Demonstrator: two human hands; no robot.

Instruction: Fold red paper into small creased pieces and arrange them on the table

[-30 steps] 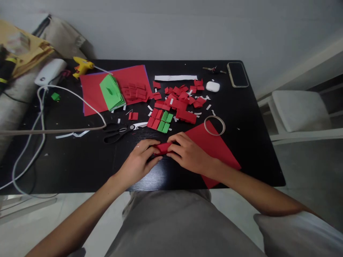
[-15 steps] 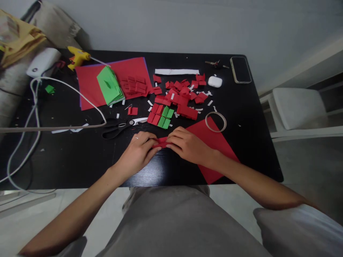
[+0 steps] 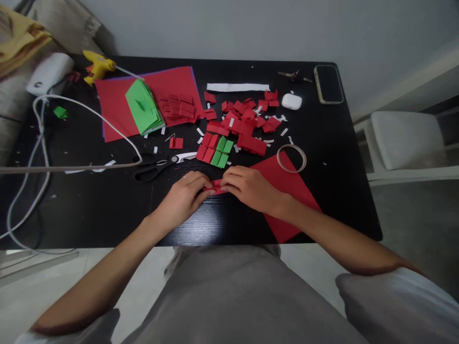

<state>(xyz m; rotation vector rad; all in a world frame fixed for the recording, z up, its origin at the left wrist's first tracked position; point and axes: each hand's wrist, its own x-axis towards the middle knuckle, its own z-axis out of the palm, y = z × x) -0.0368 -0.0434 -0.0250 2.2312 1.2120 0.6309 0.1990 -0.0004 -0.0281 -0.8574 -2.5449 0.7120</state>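
Between my hands, low over the black table, is a narrow folded strip of red paper [image 3: 217, 187]. My left hand [image 3: 188, 195] pinches its left end, thumb below and fingers above. The right end is gripped by my right hand [image 3: 247, 188], whose fingers cover part of it. Just beyond the strip lies a block of folded squares, red ones [image 3: 207, 147] on the left and green ones [image 3: 222, 152] on the right. A red paper sheet [image 3: 287, 200] lies partly beneath my right forearm.
Black scissors [image 3: 154, 168] lie left of the folded squares. Farther back are a pile of red folded pieces [image 3: 244, 122], a green paper stack [image 3: 143, 107] and a yellow glue gun [image 3: 97, 66]. A tape ring [image 3: 304, 162], white case [image 3: 291, 101] and phone [image 3: 329, 84] are rightward. A cable [image 3: 89, 169] crosses the left side.
Both hands keep hold of the red strip, with fingers shifting slightly along it. The camera view has tilted, so the table appears higher in the picture.
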